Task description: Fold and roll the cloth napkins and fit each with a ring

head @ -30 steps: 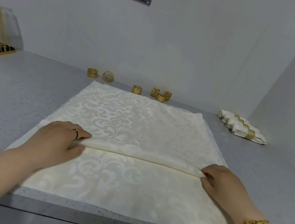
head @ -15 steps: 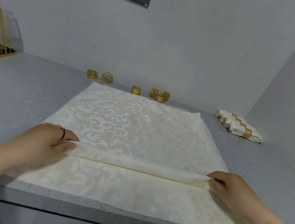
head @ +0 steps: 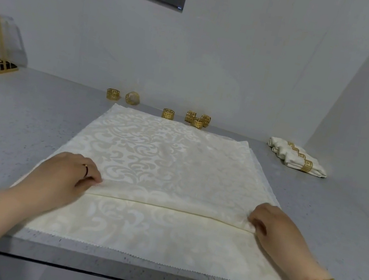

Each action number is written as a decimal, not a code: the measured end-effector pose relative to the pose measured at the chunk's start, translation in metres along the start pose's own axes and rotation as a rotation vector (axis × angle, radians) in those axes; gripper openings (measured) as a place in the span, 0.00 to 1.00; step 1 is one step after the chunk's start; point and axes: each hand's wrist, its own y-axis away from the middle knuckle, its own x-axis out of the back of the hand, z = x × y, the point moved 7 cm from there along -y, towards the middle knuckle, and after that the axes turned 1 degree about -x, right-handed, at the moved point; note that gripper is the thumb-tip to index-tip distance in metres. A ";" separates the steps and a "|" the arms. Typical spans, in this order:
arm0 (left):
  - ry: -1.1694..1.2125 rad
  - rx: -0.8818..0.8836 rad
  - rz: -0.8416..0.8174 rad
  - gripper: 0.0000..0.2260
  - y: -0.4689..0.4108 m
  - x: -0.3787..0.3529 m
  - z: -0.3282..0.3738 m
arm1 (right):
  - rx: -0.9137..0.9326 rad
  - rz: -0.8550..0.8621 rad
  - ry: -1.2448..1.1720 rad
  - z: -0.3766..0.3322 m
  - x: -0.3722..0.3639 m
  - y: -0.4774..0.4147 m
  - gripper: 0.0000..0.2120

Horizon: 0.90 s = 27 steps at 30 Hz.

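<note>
The grey countertop carried one cream damask napkin, spread flat with its near hem along the counter's front edge. The left hand and the right hand sat at opposite ends of a raised fold running across the napkin's near portion. Each hand had its fingers curled and pinched its end of the fold between thumb and fingertips.

Judged step: the first folding of this napkin. Rolling and ring fitting were not yet done. The next move would call for both hands to carry the fold evenly, keeping the crease parallel to the hem.

Finished napkins, already ringed, lay at the far right. Loose gold rings stood just beyond the far hem.

Compared with one second before, the fold lay closer to the near hem and looked flatter. Both hands had kept their pinch.
</note>
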 end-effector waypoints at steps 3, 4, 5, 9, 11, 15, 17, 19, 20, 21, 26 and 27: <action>-0.059 -0.046 -0.040 0.14 0.010 -0.002 0.006 | 0.007 -0.057 -0.045 0.000 0.001 0.007 0.07; -0.036 -0.011 -0.058 0.18 0.014 -0.001 0.006 | 0.013 -0.081 -0.056 0.000 0.001 0.008 0.08; 0.007 0.032 -0.067 0.20 0.016 -0.001 0.003 | 0.005 -0.111 -0.071 0.002 0.001 0.008 0.10; 0.075 0.137 -0.044 0.18 0.014 0.001 -0.002 | -0.112 -0.136 -0.068 0.007 0.001 0.001 0.08; 0.128 0.233 -0.009 0.11 0.008 0.002 -0.008 | -0.203 -0.097 -0.163 0.011 0.003 -0.005 0.06; 0.304 0.394 -0.061 0.08 -0.004 -0.008 -0.024 | -0.319 -0.093 -0.319 0.019 -0.003 -0.015 0.08; 0.297 0.416 -0.090 0.09 -0.009 -0.012 -0.026 | -0.323 -0.109 -0.310 0.017 -0.006 -0.020 0.05; 0.215 0.405 -0.077 0.10 -0.014 -0.012 -0.028 | -0.331 -0.130 -0.246 0.017 -0.010 -0.024 0.03; 0.180 0.399 -0.060 0.10 -0.016 -0.010 -0.028 | -0.325 -0.132 -0.194 0.016 -0.011 -0.025 0.04; 0.142 0.367 -0.025 0.09 -0.018 -0.008 -0.026 | -0.302 -0.120 -0.138 0.013 -0.011 -0.027 0.04; -0.042 -0.041 0.004 0.06 -0.012 -0.006 0.001 | -0.126 -0.052 -0.012 -0.001 -0.010 -0.026 0.09; -0.005 -0.018 -0.041 0.10 -0.008 -0.006 -0.001 | -0.109 -0.071 -0.024 -0.001 -0.010 -0.023 0.10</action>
